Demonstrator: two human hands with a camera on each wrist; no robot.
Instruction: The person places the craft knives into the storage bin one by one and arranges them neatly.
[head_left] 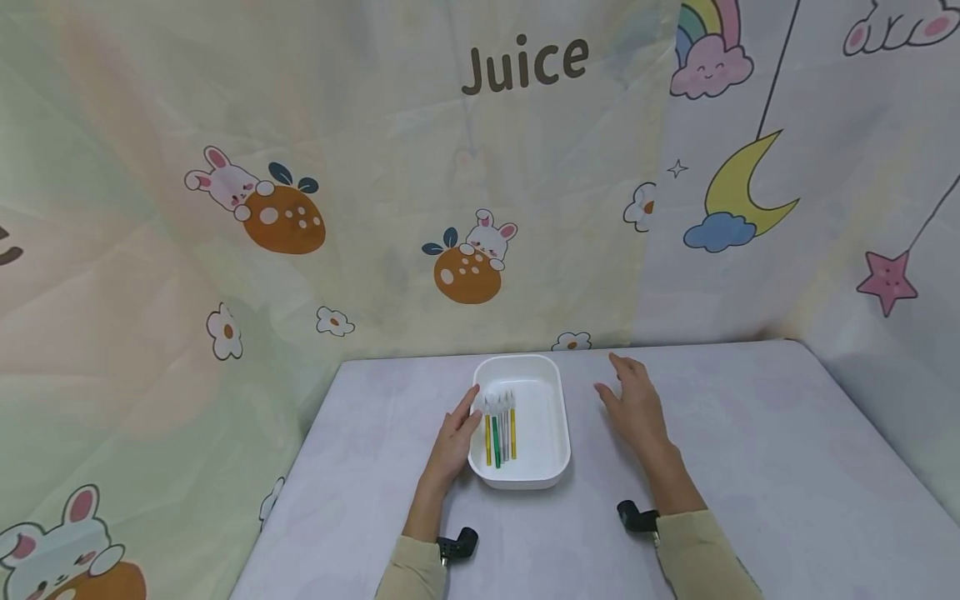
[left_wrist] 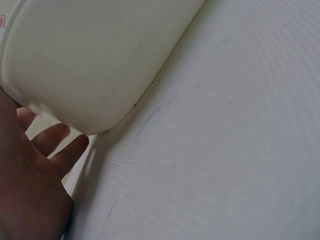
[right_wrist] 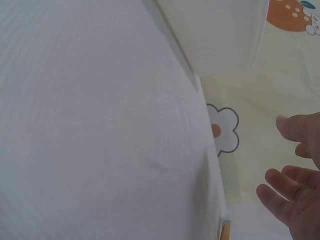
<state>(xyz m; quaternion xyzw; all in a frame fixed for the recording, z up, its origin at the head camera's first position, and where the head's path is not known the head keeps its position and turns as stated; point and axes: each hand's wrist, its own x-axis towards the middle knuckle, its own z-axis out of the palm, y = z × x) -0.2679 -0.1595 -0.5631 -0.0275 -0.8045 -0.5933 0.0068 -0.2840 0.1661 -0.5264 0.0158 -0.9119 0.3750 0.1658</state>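
A white rectangular tray sits on the table, with several slender sticks lying side by side in its left half. They have yellow, green and grey shafts and pale tips; their exact kind is too small to tell. My left hand holds the tray at its left rim, thumb at the edge. In the left wrist view, the fingers of that hand are bent toward the tray's outer wall. To the right of the tray, apart from it, my right hand hovers with thumb and fingers spread, holding nothing.
A pale cloth-covered table extends to both sides of the tray. Behind it hangs a printed curtain with rabbits, oranges and flowers, meeting the table's back edge. Black wrist cameras sit on both wrists.
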